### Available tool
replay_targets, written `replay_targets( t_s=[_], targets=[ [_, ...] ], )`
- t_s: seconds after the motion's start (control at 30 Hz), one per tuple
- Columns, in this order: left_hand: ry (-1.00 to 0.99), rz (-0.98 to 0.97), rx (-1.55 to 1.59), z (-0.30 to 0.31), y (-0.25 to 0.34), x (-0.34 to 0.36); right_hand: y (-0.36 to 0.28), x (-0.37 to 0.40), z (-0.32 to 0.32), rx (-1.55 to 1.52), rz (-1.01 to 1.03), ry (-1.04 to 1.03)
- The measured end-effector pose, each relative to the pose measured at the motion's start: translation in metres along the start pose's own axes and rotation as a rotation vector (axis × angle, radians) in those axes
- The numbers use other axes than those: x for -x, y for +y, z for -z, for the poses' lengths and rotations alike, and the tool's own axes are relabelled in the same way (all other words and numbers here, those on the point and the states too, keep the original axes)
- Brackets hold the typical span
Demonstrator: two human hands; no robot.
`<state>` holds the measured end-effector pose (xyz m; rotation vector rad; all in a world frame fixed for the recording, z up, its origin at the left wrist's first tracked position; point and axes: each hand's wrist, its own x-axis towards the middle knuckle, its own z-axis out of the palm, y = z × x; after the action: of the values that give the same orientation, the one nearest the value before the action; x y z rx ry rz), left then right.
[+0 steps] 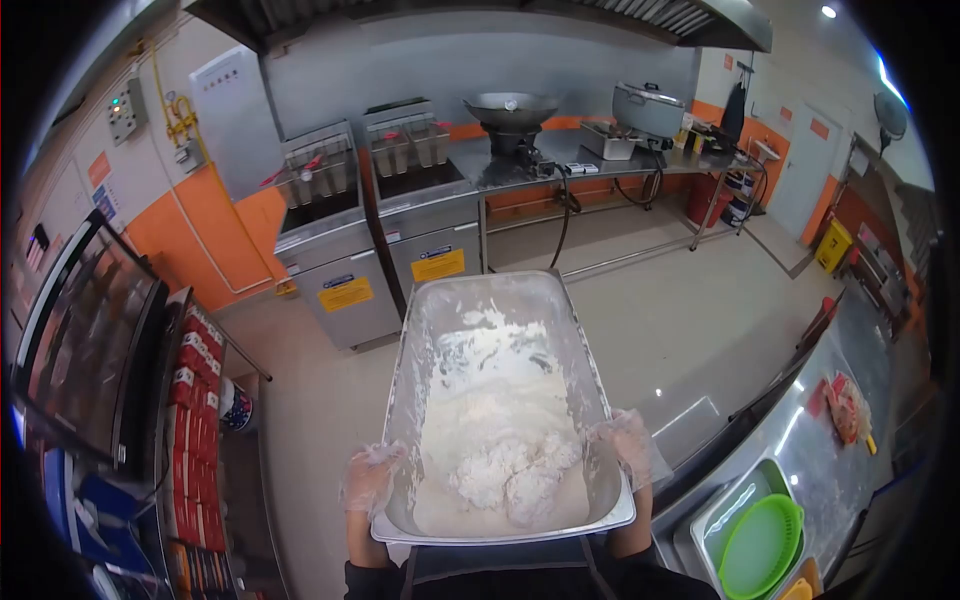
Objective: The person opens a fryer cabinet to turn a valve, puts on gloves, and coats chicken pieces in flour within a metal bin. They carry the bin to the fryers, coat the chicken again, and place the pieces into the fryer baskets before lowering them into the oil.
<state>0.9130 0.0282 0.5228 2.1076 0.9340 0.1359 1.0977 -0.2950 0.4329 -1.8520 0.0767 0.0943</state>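
Observation:
A deep rectangular metal pan (590, 380) is held out in front of my body, its near end close to my apron. White flour (490, 410) covers its bottom and smears its walls. Several flour-coated lumps (515, 478) lie in the near half; their kind is hidden by the coating. My left hand (372, 478), in a clear plastic glove, grips the pan's left side near the front corner. On the opposite side my right hand (628, 448), gloved the same way, is closed on the rim. The pan tips slightly, so the flour gathers towards me.
Two deep fryers (345, 285) with baskets stand ahead left. Beside them a steel table (590, 180) carries a wok (510, 108) and a large lidded pot (648, 108). On the right counter sit a green basket (728, 560) and a plastic bag (848, 410). Red boxes (192, 450) fill the left shelf.

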Motion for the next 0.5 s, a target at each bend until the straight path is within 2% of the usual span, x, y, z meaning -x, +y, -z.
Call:
replay_targets(
  t_s=[0.03,0.1,0.17,0.27,0.3,0.37,0.43,0.5],
  targets=[
    [0.024,-0.044,-0.032,-0.003,0.007,-0.026,-0.041,-0.012,-0.004,0.002,-0.035,-0.007],
    [0.075,-0.124,-0.097,-0.026,0.019,-0.066,-0.059,-0.048,-0.004,-0.038,-0.07,-0.019],
    [0.092,-0.125,-0.055,-0.029,0.045,-0.118,-0.073,-0.102,-0.027,-0.122,-0.03,-0.015],
    [0.052,-0.025,0.053,-0.04,0.083,-0.202,-0.138,-0.175,-0.051,0.02,-0.068,-0.193],
    [0.046,0.025,0.084,-0.061,0.096,-0.207,-0.125,-0.199,-0.042,0.028,-0.07,-0.205],
    [0.039,-0.063,0.046,-0.078,0.109,-0.276,-0.13,-0.261,-0.066,0.074,-0.072,-0.188],
    [0.05,-0.146,-0.007,-0.094,0.126,-0.35,-0.053,-0.357,-0.091,0.211,0.415,-0.099],
    [0.068,-0.213,-0.079,-0.11,0.144,-0.412,-0.087,-0.414,-0.116,0.198,0.484,-0.09]
  ],
)
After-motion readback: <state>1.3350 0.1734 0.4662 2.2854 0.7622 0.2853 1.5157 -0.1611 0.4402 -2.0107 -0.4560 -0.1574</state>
